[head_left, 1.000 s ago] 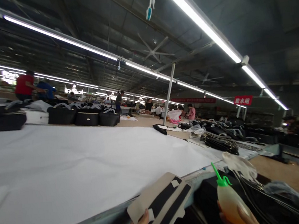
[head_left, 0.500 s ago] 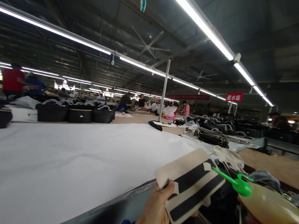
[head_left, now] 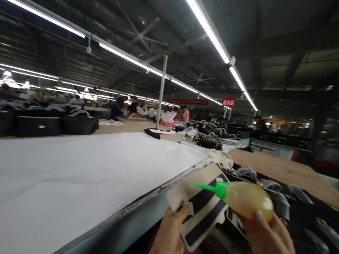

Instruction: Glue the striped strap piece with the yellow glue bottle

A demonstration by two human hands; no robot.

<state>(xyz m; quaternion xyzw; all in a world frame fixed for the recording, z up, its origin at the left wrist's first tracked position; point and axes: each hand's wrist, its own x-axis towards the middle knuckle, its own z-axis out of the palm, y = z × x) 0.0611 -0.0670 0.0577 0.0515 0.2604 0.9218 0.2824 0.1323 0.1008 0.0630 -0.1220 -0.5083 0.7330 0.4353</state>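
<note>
My left hand point(head_left: 169, 235) grips a flat beige panel point(head_left: 177, 197) with two dark strips across it, the thumb pressed on its near left edge. The panel is tilted toward me over my lap, beside the table's edge. In my right hand point(head_left: 267, 234) is a squeeze bottle point(head_left: 248, 199) of yellowish liquid, with my fingers wrapped round its lower side. The bottle lies nearly level, and its green nozzle point(head_left: 210, 187) points left above the panel. From this angle I cannot tell whether the tip touches the panel.
White sheeting covers the table point(head_left: 72, 187) on my left. Black bags point(head_left: 39, 123) stand along its far side. A pole point(head_left: 162, 91) rises behind the table. To my right are more black bags with wrapped handles point(head_left: 279, 202) and a brown board point(head_left: 284, 171). Several people work farther off.
The squeeze bottle has come left and up, so its nozzle now lies over the panel. More of my right hand shows. The whole view has turned to the right.
</note>
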